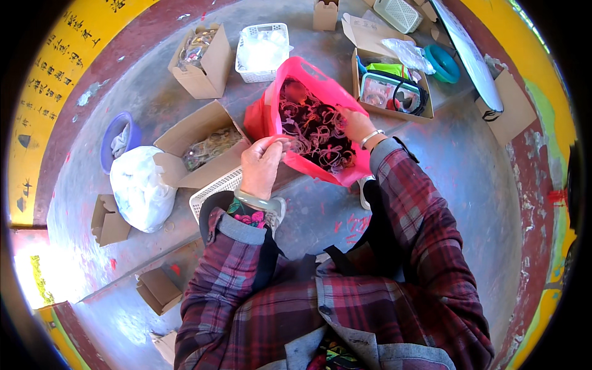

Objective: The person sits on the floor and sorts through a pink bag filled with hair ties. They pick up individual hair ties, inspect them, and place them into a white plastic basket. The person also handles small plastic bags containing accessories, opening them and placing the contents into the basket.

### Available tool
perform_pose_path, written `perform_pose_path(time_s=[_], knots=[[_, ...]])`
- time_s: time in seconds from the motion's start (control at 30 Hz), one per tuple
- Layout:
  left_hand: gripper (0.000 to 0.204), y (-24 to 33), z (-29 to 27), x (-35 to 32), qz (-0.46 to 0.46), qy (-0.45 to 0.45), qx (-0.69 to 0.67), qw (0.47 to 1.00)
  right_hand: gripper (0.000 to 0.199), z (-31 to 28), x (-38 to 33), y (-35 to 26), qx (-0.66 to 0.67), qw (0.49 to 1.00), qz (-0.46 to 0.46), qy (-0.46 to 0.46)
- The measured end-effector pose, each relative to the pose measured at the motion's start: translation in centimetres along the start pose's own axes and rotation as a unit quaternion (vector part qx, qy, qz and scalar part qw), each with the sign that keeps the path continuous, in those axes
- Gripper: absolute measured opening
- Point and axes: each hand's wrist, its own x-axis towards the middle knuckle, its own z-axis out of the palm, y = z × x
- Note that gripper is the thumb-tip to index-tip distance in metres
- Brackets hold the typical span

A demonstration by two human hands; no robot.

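A bright pink plastic bag (320,171) stands open in front of me. Inside lies a heap of thin looped bands (317,126), dark, pink and whitish, which look like hair ties. At the bag's left rim, my left hand (261,163) is closed in a pinch; what its fingertips hold blends with the bag and bands. My right hand (357,127) reaches over the right rim, its curled fingers among the bands. Whatever those fingers grip is hidden. Each wrist wears a bangle.
Left of the bag are an open cardboard box (206,120) of packaged goods, a white plastic sack (142,188) and a purple basin (117,140). Beyond it stand another box (200,77) and a white basket (262,52). A filled carton (394,111) and teal basin (442,63) lie to the right.
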Motion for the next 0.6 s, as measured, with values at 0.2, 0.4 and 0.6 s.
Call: perform_pose_path(time_s=[0.2, 0.4, 0.6], knots=[[0.020, 0.1, -0.2, -0.1, -0.009, -0.033, 0.007, 0.999, 0.021, -1.2, -1.0, -0.5, -0.070, 0.975, 0.082, -0.196], [0.020, -0.1, 0.5, 0.0, -0.023, -0.038, 0.032, 0.998, 0.049, 2.0, -3.0, 0.0, -0.039, 0.919, 0.218, -0.325], [0.020, -0.2, 0.1, 0.1, -0.017, -0.039, 0.025, 0.999, 0.041, 4.6, -2.9, -2.0, 0.359, 0.810, 0.426, -0.182]])
